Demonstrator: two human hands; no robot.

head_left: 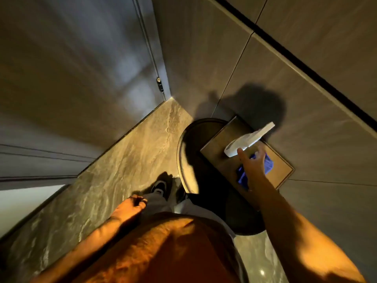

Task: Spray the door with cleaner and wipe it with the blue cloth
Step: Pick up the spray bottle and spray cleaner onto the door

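Door (67, 64): far left and ahead of the left hand, tall and dark, one hinge (160, 84) showing at its edge by the corner, bottom edge meeting the floor.
Floor (130, 160): a marbled strip running from the door's foot down past the left hand; that's the open room here, narrowing toward the corner.
Left hand (130, 207): low by the thigh, fingers curled in loosely, nothing in it that I can see.
Feet: one dark shoe (160, 186) clearly seen just beyond the left hand; a second is lost in shadow.
Round stand (189, 152): one, dark, its rim curving between the shoe and the right hand, close against the wall.
Counter (216, 156): one square brown top above the stand, its far corner tight to the tiled wall (306, 78), its left edge clear.
Spray bottle (248, 137): one, white, lying on its side just past the right fingertips.
Blue cloth (268, 164): one, bunched on the counter, directly under the right hand.
Right hand (253, 166): reaching out, fingers spread open over the cloth, thumb up near the bottle's head; whether it touches either, I cannot tell.
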